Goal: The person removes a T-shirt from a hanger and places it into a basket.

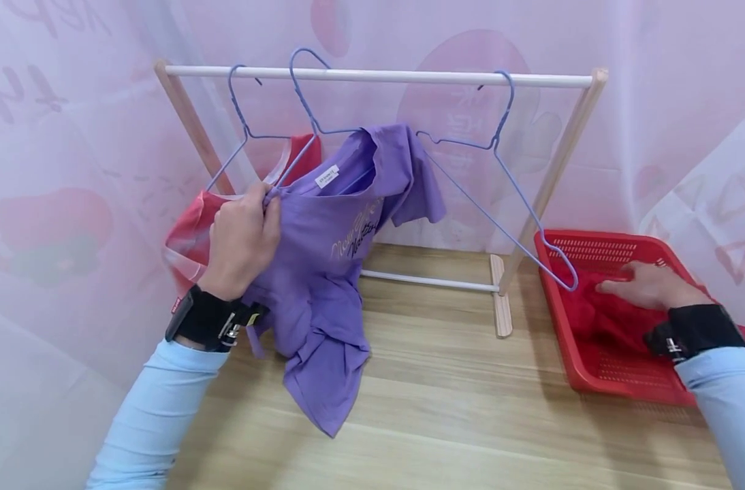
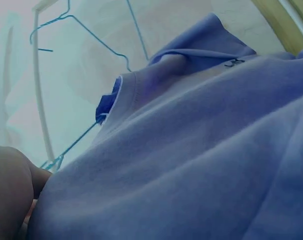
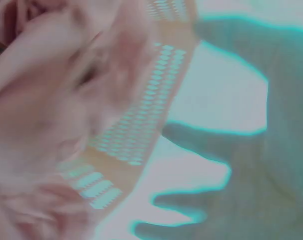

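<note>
My left hand (image 1: 244,235) grips the shoulder of a purple T-shirt (image 1: 323,272) together with one arm of a blue wire hanger (image 1: 305,102). The shirt's far shoulder drapes over that hanger, whose hook overlaps the rail in the head view. In the left wrist view the purple cloth (image 2: 181,135) fills most of the picture, the hand at its left edge. Over on the right, my right hand (image 1: 651,286) reaches into a red basket (image 1: 556,306) above crumpled red cloth (image 1: 611,320). Its fingers (image 3: 206,142) are spread apart beside the basket wall in the right wrist view.
A wooden-legged rack with a white rail (image 1: 397,75) stands on the wood-grain table (image 1: 434,408). Behind the purple shirt, a red garment (image 1: 191,235) hangs on another blue hanger (image 1: 244,116). A bare blue hanger (image 1: 507,129) hangs near the right post, its lower corner over the basket rim.
</note>
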`<state>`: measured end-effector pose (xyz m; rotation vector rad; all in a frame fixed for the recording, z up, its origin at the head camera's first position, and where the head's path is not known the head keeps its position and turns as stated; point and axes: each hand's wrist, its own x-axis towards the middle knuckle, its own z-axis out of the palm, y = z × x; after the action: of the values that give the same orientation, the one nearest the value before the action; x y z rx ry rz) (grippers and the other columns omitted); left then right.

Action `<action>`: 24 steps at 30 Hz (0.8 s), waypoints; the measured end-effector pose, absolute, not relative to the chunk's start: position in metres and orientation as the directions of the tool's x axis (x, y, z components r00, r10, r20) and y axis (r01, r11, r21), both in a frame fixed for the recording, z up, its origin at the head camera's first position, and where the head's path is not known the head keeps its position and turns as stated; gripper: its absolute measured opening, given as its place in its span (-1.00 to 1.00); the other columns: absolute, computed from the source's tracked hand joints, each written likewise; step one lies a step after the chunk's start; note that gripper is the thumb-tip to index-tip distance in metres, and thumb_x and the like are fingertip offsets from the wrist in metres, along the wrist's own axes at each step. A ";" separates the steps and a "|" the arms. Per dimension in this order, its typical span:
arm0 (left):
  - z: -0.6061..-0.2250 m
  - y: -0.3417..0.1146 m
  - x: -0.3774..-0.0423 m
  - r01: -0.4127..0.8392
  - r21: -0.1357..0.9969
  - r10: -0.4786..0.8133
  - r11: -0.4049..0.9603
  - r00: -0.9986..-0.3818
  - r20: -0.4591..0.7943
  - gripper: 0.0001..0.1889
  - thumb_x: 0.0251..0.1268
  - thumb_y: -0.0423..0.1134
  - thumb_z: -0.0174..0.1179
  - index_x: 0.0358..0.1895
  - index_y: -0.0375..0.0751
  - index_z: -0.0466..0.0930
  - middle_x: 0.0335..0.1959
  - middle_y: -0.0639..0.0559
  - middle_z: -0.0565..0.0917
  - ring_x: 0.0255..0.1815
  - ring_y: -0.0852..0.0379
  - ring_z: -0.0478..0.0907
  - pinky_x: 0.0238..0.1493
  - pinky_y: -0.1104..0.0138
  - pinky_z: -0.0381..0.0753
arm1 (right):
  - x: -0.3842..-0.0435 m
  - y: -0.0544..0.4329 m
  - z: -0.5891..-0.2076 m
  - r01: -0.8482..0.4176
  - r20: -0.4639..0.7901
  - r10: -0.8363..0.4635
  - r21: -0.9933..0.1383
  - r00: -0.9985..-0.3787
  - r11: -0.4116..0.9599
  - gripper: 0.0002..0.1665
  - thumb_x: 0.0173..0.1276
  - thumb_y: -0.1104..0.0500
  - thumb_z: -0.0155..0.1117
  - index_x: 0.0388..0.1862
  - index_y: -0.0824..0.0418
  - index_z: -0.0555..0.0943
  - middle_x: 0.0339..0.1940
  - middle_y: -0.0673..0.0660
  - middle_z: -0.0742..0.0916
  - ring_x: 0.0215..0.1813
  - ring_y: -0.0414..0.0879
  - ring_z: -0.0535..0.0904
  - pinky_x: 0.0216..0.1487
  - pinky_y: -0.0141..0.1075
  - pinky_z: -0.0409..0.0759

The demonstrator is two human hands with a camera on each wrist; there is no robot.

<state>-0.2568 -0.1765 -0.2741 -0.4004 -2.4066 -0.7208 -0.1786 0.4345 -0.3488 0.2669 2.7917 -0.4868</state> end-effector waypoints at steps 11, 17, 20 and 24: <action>-0.271 -0.190 -0.217 0.453 0.407 0.076 0.793 -0.737 0.672 -0.64 0.66 -0.16 0.02 0.10 -0.42 0.62 -0.17 -0.39 0.76 -0.27 -0.35 0.68 -0.21 -0.07 0.65 | -0.130 0.352 -0.279 0.230 0.183 0.337 -0.437 -0.923 0.869 -0.34 0.56 -0.10 0.14 0.31 0.42 0.52 0.17 0.56 0.60 0.04 0.46 0.50 -0.34 -0.13 0.50; -0.295 -0.189 -0.194 0.499 0.407 0.067 0.765 -0.690 0.721 -0.76 0.60 -0.27 0.11 0.00 -0.39 0.67 -0.47 -0.26 0.67 -0.48 -0.21 0.62 -0.39 0.12 0.47 | -0.096 0.290 -0.261 -0.030 0.461 0.173 -0.400 -0.870 0.916 -0.64 0.41 0.00 0.33 0.00 0.22 0.76 -0.01 0.32 0.77 -0.17 0.13 0.60 -0.40 -0.51 0.29; -0.317 -0.182 -0.186 0.515 0.447 0.035 0.732 -0.683 0.730 -0.82 0.54 -0.31 0.15 -0.05 -0.35 0.69 -0.46 -0.25 0.71 -0.46 -0.23 0.65 -0.35 0.02 0.53 | -0.086 0.257 -0.265 -0.174 0.535 0.022 -0.314 -0.844 0.933 -0.83 0.31 0.06 0.44 -0.17 0.08 0.78 -0.22 0.13 0.81 -0.40 -0.10 0.54 -0.49 -0.46 0.29; -0.349 -0.165 -0.175 0.517 0.499 0.021 0.696 -0.709 0.705 -0.86 0.46 -0.34 0.23 -0.07 -0.31 0.72 -0.38 -0.24 0.77 -0.44 -0.21 0.69 -0.34 -0.04 0.58 | -0.084 0.214 -0.283 -0.290 0.472 -0.134 -0.273 -0.871 0.917 -0.89 0.29 0.04 0.48 -0.21 -0.04 0.76 -0.31 -0.03 0.79 -0.43 -0.17 0.58 -0.59 -0.34 0.35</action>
<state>-0.1754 -0.1651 -0.3493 -0.4089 -2.2111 -0.9256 -0.0838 0.2142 -0.2829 -0.4118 3.5224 -0.6298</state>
